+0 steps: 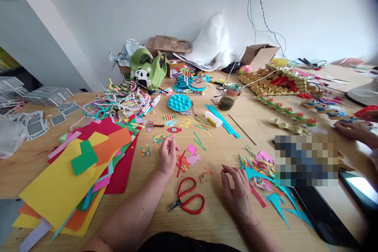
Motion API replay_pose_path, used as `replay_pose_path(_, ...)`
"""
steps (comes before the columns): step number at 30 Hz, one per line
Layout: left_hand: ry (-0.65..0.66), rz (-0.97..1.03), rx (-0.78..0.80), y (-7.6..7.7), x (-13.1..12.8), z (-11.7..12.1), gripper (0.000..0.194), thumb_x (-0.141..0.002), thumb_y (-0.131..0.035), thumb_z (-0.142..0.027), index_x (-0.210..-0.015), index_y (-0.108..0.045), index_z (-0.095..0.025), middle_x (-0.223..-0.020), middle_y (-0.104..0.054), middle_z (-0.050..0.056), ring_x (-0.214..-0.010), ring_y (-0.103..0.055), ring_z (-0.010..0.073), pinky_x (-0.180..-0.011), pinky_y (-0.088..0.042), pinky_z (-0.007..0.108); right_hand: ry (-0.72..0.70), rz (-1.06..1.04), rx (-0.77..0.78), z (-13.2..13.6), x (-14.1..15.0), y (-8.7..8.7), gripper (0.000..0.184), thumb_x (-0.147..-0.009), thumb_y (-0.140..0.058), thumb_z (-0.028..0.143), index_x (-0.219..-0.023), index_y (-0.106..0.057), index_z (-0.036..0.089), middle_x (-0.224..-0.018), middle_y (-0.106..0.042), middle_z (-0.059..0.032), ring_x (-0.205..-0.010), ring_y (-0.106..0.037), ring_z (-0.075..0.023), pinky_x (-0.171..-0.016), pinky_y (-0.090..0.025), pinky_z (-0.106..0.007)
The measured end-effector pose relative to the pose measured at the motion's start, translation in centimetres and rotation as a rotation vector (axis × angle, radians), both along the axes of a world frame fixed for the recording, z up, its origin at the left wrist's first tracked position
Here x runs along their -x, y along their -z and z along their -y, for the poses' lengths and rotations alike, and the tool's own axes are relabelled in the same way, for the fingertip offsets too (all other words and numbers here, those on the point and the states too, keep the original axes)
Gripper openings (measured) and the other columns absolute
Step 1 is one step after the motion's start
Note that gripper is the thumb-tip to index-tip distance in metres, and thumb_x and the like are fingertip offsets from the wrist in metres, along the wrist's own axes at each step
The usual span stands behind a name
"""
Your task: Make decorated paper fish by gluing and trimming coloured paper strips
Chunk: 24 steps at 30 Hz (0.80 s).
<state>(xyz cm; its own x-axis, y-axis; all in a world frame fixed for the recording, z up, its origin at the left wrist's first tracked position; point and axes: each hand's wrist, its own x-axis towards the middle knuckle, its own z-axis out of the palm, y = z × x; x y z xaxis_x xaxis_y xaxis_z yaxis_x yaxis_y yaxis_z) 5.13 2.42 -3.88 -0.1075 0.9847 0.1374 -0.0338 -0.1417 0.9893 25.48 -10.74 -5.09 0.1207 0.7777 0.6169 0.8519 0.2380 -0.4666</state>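
Note:
My left hand is over the middle of the table, its fingers curled together; anything they may hold is hidden. Just right of it lie an orange paper fish, red paper strips and pink paper fish. Resting lower right, my right hand is loosely open, with nothing visible in it. It is beside blue paper offcuts. Between my forearms lie red-handled scissors. Decorated paper fish and small confetti dots are beyond my left hand.
Coloured paper sheets are piled at left, below tangled pipe cleaners. A glue bottle, a blue scalloped disc and a glass jar stand farther back. At right, another person's hand is near painted egg-carton pieces.

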Motion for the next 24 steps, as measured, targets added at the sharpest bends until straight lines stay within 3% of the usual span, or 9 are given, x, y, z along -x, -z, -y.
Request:
replay_pose_path(10,-0.123,0.181,0.015,0.3,0.2,-0.8,0.037,-0.087,-0.049,-0.042,-0.113,-0.054,-0.016,-0.056,-0.058,-0.003,-0.044,-0.047,0.008,-0.045,-0.039,0.018,0.013,0.016,0.039,-0.3,0.0,-0.6,0.019,-0.089,-0.051,0.017,-0.107,-0.058,0.02,-0.094,-0.061,-0.0073,-0.088,-0.055,-0.0208,-0.077,-0.047,-0.038)
replay_pose_path(17,-0.158,0.244,0.002,0.4,0.5,-1.1,0.036,-0.085,-0.05,-0.04,-0.11,-0.054,-0.015,-0.057,-0.06,-0.002,-0.043,-0.048,0.008,-0.044,-0.04,0.019,-0.14,0.161,0.219,-5.1,0.3,-2.7,0.024,-0.093,-0.044,0.019,-0.107,-0.065,0.019,-0.104,-0.061,-0.0104,-0.095,-0.053,-0.0225,-0.083,-0.048,-0.039)
replay_pose_path(24,-0.173,0.23,0.024,0.6,0.6,-1.4,0.039,-0.084,-0.051,-0.042,-0.11,-0.056,-0.014,-0.056,-0.059,-0.002,-0.042,-0.048,0.0082,-0.043,-0.039,0.019,-0.248,0.166,0.283,-7.4,1.9,-2.7,0.03,-0.093,-0.042,0.017,-0.112,-0.065,0.02,-0.103,-0.063,-0.0107,-0.097,-0.053,-0.0227,-0.086,-0.048,-0.039)
